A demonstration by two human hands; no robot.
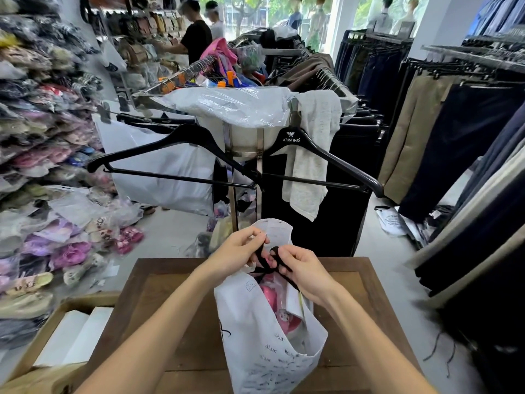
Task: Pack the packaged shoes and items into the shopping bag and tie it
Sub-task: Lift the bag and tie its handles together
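Bag (255, 331) upright on bench (170, 308), shoes (270, 297) inside | left hand (238, 248) fingers pinched on one end of cord (265, 265), right hand (304, 268) fingers pinched on other | ends crossed above mouth, likely to knot it shut.

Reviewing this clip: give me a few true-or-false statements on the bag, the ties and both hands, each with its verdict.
1. The white shopping bag stands on a wooden table. True.
2. The bag is empty. False: pink packaged items show through its opening.
3. Both the left hand and the right hand hold the black ties. True.
4. The ties are red. False: they are black.
5. The right hand rests flat on the table. False: it is raised at the bag's mouth, fingers on a tie.
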